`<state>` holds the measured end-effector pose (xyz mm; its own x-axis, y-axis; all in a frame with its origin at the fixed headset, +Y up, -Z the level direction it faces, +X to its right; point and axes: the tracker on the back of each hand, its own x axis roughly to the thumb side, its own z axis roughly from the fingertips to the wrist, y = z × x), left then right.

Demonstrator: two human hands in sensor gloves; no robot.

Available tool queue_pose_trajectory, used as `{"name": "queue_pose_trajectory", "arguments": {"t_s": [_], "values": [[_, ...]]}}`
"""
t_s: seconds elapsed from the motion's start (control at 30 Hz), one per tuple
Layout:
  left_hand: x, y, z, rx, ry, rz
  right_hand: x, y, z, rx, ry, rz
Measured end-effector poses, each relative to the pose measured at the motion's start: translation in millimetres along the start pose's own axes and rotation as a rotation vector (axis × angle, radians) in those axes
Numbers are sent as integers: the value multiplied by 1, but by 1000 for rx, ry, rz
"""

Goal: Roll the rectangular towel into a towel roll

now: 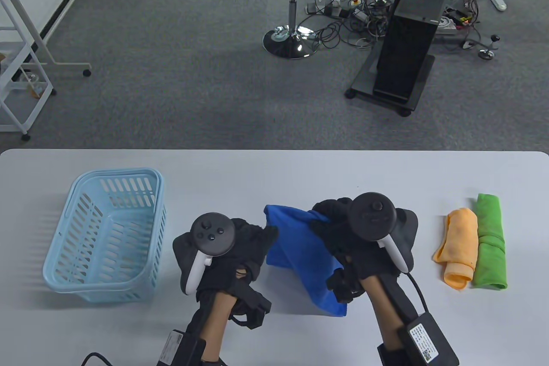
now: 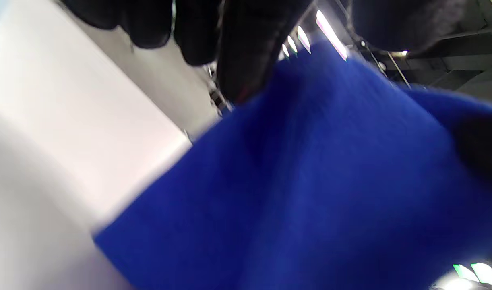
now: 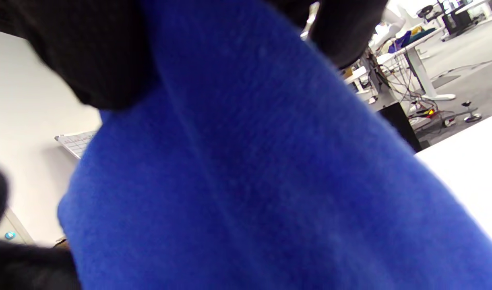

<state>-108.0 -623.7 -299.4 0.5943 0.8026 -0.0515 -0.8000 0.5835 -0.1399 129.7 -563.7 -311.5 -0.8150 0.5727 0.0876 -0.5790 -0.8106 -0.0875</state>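
A blue towel [image 1: 300, 250] hangs crumpled between my hands above the table's front middle, its lower corner near the table. My right hand [image 1: 339, 228] grips its upper right part; its fingers close around the cloth. My left hand [image 1: 261, 241] touches the towel's left edge; its fingers are at the cloth, and the hold is unclear. In the left wrist view the blue towel [image 2: 310, 181] fills the frame, my gloved fingers [image 2: 246, 48] at its top edge. In the right wrist view the towel [image 3: 250, 181] hangs from my fingers [image 3: 101, 52].
A light blue plastic basket [image 1: 107, 233] stands at the left of the white table [image 1: 274, 168]. An orange rolled towel [image 1: 459, 246] and a green rolled towel [image 1: 490, 241] lie side by side at the right.
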Motion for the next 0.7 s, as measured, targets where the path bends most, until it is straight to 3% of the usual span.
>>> {"name": "queue_pose_trajectory", "arguments": {"t_s": [0.1,0.2,0.37,0.5,0.63,0.7], "values": [[14,-4,-1,93,-25,114,-4,-6,0,-9,23,49],[28,4,6,147,-85,65,-19,-15,-6,6,77,94],[36,21,5,190,-148,-33,-42,-15,-11,120,50,-262],[26,35,-3,247,-105,-43,-41,-15,-9,122,12,-286],[24,41,-3,234,-152,-50,-35,-17,-11,87,3,-276],[31,37,-3,187,-261,-95,-29,-17,-13,78,-5,-226]]}}
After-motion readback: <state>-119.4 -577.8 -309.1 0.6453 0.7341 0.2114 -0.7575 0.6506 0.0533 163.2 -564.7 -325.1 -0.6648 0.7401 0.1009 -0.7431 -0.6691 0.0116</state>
